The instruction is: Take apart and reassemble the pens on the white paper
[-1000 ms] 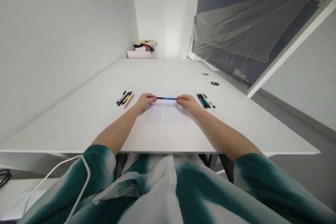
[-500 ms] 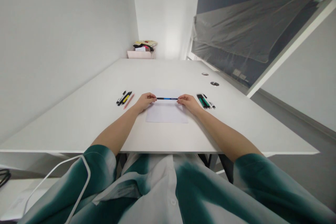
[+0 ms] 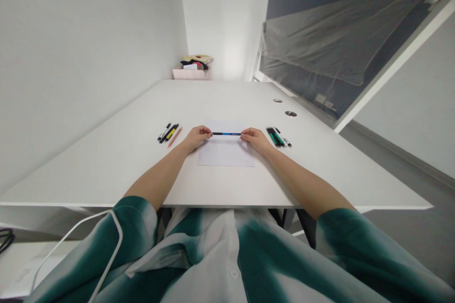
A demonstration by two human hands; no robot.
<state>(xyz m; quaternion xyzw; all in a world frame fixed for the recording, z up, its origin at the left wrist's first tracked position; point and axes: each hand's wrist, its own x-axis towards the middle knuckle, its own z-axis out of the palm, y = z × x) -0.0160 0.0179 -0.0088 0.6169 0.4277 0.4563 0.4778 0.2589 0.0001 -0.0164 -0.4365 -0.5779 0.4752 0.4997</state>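
Observation:
A slim blue and black pen (image 3: 226, 134) lies crosswise between my two hands, above a white sheet of paper (image 3: 226, 155). Its left end is pinched in the fingers of my left hand (image 3: 198, 137). My right hand (image 3: 256, 139) grips the other end with thumb and fingers. Left of the paper are a black and white pen (image 3: 164, 132), a black and yellow pen (image 3: 172, 132) and a pink pencil-like stick (image 3: 175, 137). To the right, several black, green and clear pens (image 3: 277, 137) sit side by side.
The white table (image 3: 227, 99) carries all of this. A pink box (image 3: 189, 74) with cloth-like items stands at its far end. Two round metal fittings (image 3: 290, 114) are set in the tabletop at right. A plastic-covered dark panel (image 3: 320, 42) leans along the right side.

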